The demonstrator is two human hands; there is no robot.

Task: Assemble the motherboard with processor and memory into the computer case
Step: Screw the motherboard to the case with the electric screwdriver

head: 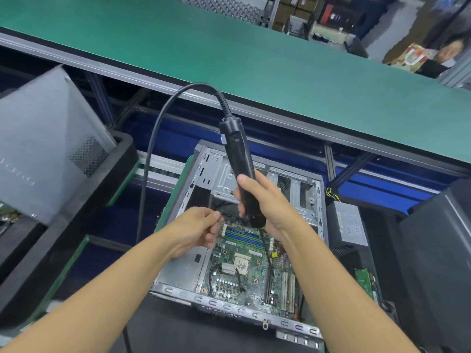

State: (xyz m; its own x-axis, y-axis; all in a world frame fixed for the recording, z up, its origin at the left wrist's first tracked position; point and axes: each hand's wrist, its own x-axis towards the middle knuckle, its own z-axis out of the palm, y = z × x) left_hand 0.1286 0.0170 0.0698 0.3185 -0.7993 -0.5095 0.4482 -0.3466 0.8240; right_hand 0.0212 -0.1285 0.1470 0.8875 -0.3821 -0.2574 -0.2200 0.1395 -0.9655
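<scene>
An open grey computer case (178,273) lies on its side below me. Inside it sits a green motherboard (257,273) with blue and green memory slots (242,236) and a bare square processor (240,264). My right hand (265,202) grips a black electric screwdriver (239,159) above the board, its thin bit (267,256) reaching down toward the board's right side. My left hand (197,230) hovers over the case's left part, fingertips pinched together; whether they hold something small I cannot tell.
The screwdriver's grey cable (153,149) loops up and left, then down. A green-topped shelf (254,54) runs overhead. A silver case panel (46,138) leans in a black tray at left. A power supply (349,225) and a dark case (438,263) stand at right.
</scene>
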